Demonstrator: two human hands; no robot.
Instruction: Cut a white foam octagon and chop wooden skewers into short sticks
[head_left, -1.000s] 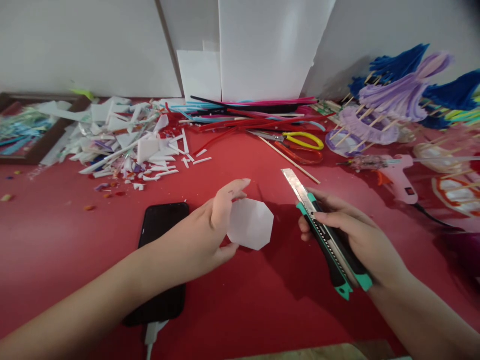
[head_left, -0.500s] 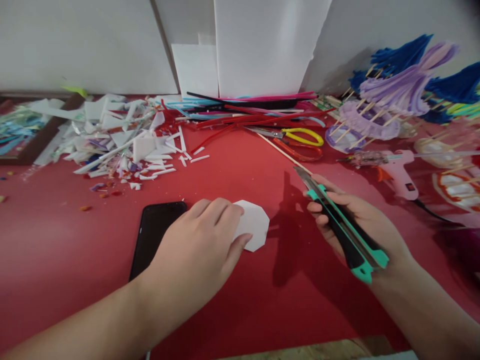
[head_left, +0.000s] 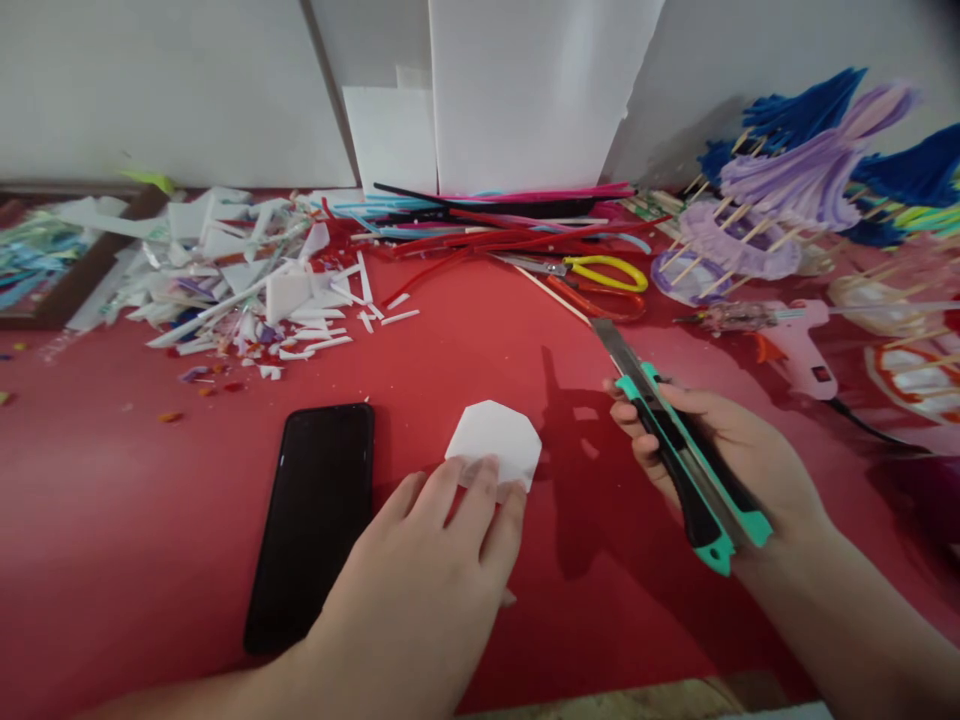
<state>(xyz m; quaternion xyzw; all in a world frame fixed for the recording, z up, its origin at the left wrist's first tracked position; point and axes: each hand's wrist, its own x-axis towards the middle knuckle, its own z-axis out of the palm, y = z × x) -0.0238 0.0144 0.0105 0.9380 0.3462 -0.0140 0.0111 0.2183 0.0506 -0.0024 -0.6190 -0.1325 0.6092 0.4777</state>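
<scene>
A small white many-sided piece of foam board or card (head_left: 493,432) lies on the red tabletop. My left hand (head_left: 442,560) rests with its fingers stretched out, the fingertips touching the near edge of that piece. The thumb is mostly hidden under the hand. A black-and-green utility knife (head_left: 679,450) is gripped in my right hand (head_left: 739,455), off the table to the right. Its blade is out and points up and away to the left. Beside my left wrist lies a black phone (head_left: 311,520), dark screen up.
White foam scraps (head_left: 240,280) are heaped at the back left. Pipe cleaners (head_left: 487,215) and yellow-handled scissors (head_left: 604,272) lie at the back. A pink glue gun (head_left: 806,350) with a cord and a lilac stick-framed carousel-like model (head_left: 780,190) stand at the right.
My left hand has moved down toward me and flattened, its fingertips now on the piece's near edge. More of the phone shows. The knife has shifted slightly in my right hand.
</scene>
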